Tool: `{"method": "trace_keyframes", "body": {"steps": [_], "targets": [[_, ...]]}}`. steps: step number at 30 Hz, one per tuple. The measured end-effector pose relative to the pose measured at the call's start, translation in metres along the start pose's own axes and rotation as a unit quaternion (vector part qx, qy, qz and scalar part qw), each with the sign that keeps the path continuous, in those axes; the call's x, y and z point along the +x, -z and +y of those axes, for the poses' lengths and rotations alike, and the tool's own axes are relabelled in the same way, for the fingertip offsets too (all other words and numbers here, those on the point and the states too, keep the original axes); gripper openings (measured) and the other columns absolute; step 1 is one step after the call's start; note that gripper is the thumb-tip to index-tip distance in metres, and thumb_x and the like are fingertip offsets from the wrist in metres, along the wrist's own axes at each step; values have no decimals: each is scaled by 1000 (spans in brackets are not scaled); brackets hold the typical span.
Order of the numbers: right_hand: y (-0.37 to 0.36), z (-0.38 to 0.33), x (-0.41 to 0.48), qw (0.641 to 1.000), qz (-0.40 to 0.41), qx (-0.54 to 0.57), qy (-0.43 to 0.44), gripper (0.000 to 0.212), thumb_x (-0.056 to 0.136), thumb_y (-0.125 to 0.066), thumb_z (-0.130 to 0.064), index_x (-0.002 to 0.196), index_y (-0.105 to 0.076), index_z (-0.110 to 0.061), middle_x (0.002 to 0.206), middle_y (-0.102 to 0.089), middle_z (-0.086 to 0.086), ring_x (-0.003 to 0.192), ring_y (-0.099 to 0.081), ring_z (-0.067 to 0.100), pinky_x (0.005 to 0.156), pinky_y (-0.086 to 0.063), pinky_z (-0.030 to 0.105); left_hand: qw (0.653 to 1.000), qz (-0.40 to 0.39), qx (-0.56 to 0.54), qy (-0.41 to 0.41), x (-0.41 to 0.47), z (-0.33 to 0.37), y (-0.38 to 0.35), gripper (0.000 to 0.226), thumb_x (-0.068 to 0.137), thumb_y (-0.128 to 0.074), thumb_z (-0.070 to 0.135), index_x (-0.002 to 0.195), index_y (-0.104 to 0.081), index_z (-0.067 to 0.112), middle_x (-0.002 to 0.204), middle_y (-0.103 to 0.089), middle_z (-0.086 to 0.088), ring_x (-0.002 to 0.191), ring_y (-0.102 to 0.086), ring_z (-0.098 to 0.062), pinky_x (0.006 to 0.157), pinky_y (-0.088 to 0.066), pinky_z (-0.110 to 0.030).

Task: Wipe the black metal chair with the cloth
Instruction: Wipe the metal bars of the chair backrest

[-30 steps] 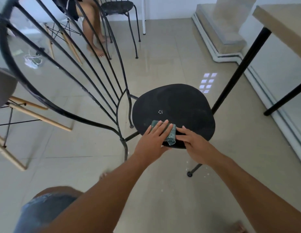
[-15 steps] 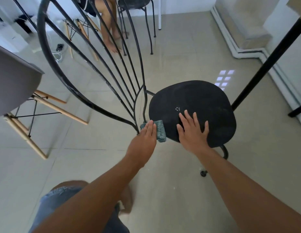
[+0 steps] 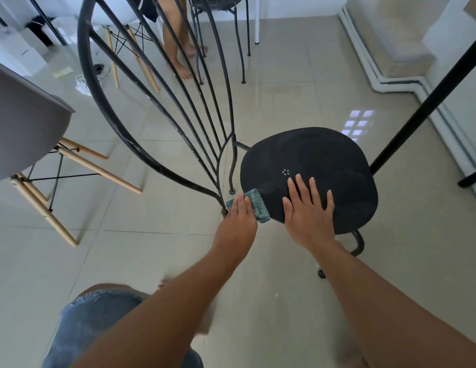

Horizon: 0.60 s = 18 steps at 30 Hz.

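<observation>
Left hand point(image 3: 238, 221) flat, fingers straight, presses cloth point(image 3: 258, 207) on seat point(image 3: 324, 160) rim at 8 o'clock; right hand point(image 3: 310, 212) flat, unclenched, steadies chair.

Black chair point(image 3: 324, 160), five white dots on its seat; teal cloth point(image 3: 258, 207); beige tiled floor point(image 3: 284, 88); grey chair point(image 3: 24, 123).

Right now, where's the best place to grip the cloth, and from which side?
From above, probably, pinching across the cloth: it lies as a narrow folded strip on the left edge of the seat, under the flat left hand.
</observation>
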State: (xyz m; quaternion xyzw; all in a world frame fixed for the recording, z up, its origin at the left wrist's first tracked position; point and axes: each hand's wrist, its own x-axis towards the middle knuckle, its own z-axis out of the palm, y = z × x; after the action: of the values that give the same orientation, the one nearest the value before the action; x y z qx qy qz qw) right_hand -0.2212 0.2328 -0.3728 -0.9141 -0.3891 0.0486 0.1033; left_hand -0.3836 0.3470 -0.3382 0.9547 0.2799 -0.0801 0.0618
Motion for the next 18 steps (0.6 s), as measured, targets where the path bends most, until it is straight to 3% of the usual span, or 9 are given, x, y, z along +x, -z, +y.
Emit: {"method": "trace_keyframes", "body": {"steps": [3,6,9,11,13,15,18], "targets": [[-1,0,0,1000,-5,-4,1,63,114,-7,-54,173,-6,-33,183,-3,-9,170,5,22,134,-4,64,1000,7,-13,-15,-7,-8,2,78,112,-48,0,172,1,-2,182,-4,-22,171,-12,-31,128,-40,-41],[0,1,-1,1000,-7,-10,7,63,113,-6,-54,173,-4,-33,183,-2,-8,169,6,23,133,-3,65,998,7,-6,-54,-23,-22,-4,76,113,-46,4,175,-2,9,185,-1,-9,171,-12,-22,127,-39,-36],[-1,0,2,1000,-13,-25,6,64,113,-7,-54,173,-1,-32,183,1,-7,169,8,24,133,-1,66,995,32,-75,-54,-36,-31,-16,67,113,-54,13,173,-26,15,181,-25,-4,158,-46,-26,123,-46,-40],[-1,-2,3,999,-27,-33,3,65,113,-7,-53,173,1,-30,183,4,-5,169,10,26,132,1,66,979,72,-193,0,-48,-30,-23,55,108,-62,13,162,-52,14,162,-58,-9,135,-68,-30,116,-53,-41],[-2,-4,4,999,-30,-39,8,66,113,-7,-52,173,2,-26,183,6,-1,169,11,29,133,2,64,941,114,-309,72,-62,-30,-28,46,100,-67,10,145,-72,17,123,-82,-8,105,-79,-27,96,-62,-34],[0,-11,7,998,-33,-42,28,67,114,-9,-47,174,-1,-19,183,5,3,169,9,28,135,0,59,898,123,-392,155,-75,-33,-32,36,94,-68,8,123,-84,22,90,-82,4,77,-74,-14,73,-57,-24],[0,-28,13,995,-28,-46,82,65,114,-16,-41,173,-9,-14,183,-4,5,169,1,25,136,-9,52,855,87,-424,284,-87,-52,-41,13,93,-70,14,84,-79,10,65,-65,2,58,-53,-13,63,-49,-35]]}}
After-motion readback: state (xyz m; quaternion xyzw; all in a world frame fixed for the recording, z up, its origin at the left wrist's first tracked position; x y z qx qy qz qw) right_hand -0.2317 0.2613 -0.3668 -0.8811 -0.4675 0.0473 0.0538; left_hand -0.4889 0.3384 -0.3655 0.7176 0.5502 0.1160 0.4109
